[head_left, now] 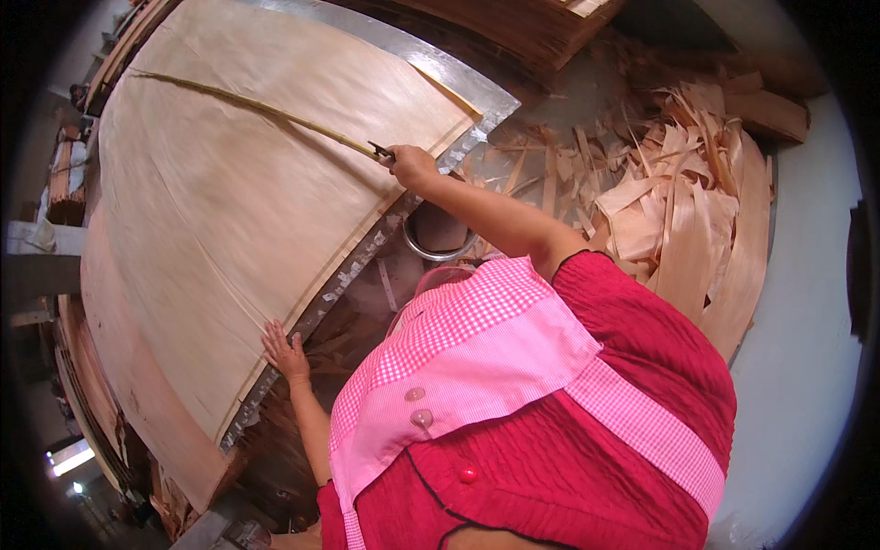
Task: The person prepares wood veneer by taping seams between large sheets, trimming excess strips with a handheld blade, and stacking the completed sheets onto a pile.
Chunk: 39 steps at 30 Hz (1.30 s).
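Note:
A large pale wood veneer sheet point(275, 192) spreads over a metal-edged table in front of me. My right hand point(411, 168) is closed around the near end of a long thin stick point(266, 108), which stretches across the sheet to its far left side. A small dark piece point(380, 149) juts out by my right fingers; its kind is unclear. Near the sheet's close edge, my left hand point(287, 353) lies with fingers spread on the veneer. A long crease or seam runs through the sheet towards that hand.
Torn veneer scraps point(683, 183) are heaped on the right. A round metal-rimmed container point(440, 229) sits below the table edge. Stacked veneer point(513, 27) stands at the far side, with another veneer sheet point(147, 367) at left. The metal table edge point(495, 101) carries whitish flakes.

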Each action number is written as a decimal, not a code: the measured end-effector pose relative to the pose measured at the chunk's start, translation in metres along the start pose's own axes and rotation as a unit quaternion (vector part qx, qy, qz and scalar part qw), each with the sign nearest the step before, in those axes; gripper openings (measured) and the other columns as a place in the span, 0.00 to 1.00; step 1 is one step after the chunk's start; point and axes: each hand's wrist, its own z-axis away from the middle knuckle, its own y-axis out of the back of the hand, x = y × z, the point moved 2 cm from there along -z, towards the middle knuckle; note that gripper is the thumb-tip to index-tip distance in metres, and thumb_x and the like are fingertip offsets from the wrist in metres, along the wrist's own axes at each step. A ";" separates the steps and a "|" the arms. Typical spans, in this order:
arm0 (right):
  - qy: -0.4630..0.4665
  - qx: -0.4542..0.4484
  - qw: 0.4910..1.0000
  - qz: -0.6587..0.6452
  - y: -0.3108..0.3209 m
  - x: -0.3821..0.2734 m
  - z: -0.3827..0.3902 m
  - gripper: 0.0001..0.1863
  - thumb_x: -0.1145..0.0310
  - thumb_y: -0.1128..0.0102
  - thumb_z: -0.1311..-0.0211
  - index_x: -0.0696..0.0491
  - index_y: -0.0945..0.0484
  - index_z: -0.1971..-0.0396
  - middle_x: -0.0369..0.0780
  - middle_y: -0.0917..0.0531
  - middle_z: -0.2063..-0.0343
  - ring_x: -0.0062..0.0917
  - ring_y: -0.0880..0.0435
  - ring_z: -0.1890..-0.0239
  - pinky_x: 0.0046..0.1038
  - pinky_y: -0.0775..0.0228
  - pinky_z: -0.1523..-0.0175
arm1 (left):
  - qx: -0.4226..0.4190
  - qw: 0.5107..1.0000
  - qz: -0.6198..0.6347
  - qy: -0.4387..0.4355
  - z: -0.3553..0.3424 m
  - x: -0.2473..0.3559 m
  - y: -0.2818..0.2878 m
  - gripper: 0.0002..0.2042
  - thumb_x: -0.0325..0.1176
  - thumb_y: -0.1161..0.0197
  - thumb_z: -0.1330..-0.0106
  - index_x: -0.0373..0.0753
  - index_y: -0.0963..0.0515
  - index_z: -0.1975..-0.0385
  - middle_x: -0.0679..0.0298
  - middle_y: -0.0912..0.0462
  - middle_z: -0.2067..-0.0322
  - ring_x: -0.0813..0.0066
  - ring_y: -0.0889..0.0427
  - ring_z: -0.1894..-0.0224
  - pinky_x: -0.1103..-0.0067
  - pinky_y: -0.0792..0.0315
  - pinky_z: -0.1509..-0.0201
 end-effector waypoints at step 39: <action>0.084 -0.350 0.928 -0.092 -0.314 -0.348 -0.123 0.16 0.68 0.47 0.45 0.53 0.28 0.55 0.35 0.23 0.80 0.14 0.32 0.85 0.17 0.37 0.79 | 0.143 0.982 0.124 -0.015 -0.366 -0.133 0.042 0.18 0.50 0.52 0.42 0.56 0.31 0.52 0.63 0.40 0.43 0.60 0.48 0.39 0.56 0.60 0.39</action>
